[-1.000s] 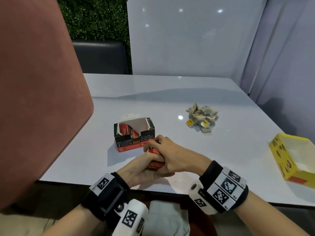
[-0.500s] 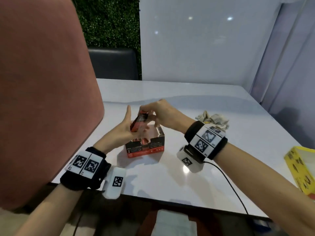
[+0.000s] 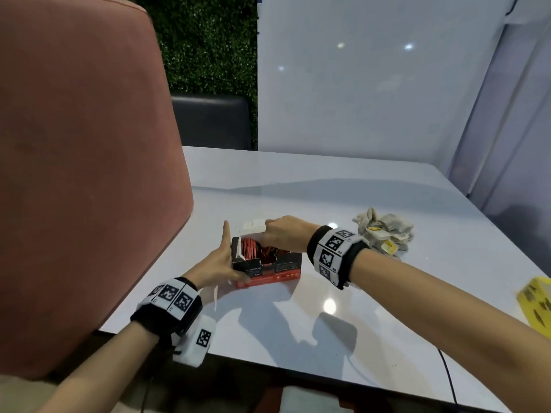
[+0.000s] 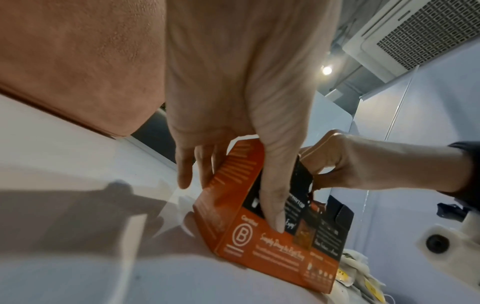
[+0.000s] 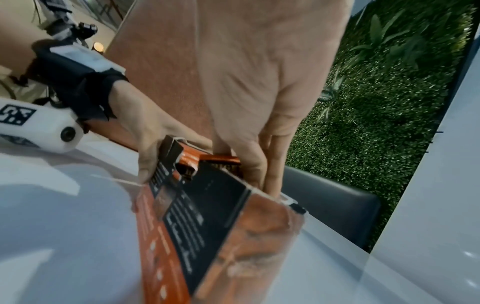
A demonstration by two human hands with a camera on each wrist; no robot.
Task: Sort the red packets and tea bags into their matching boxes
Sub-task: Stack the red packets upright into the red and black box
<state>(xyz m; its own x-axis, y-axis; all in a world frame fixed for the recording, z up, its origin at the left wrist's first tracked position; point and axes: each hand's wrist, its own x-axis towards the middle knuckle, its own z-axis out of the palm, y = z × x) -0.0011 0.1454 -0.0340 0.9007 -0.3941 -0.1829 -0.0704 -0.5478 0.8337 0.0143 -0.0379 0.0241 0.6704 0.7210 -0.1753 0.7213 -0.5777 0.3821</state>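
The red and black box [image 3: 268,268] stands open on the white table [image 3: 328,338], with red packets [image 3: 250,248] upright inside. My left hand [image 3: 226,257] grips its left end, thumb [image 4: 272,201] across the front face and fingers along the side. My right hand [image 3: 272,238] reaches down into the open top, and its fingers [image 5: 259,164] pinch a red packet [image 5: 221,160] that is partly inside. A heap of tea bags [image 3: 384,234] lies to the right of the box, behind my right wrist. The yellow box [image 3: 536,296] sits at the far right edge.
A large pink chair back [image 3: 89,174] rises along the table's left side, close to my left arm. A dark seat back [image 3: 211,120] stands beyond the far edge, with a white panel wall behind and to the right.
Both hands lifted a stack of red packets from the front of the table up over the box. The right hand now has them down in the box, and the left has moved onto the box's left end.
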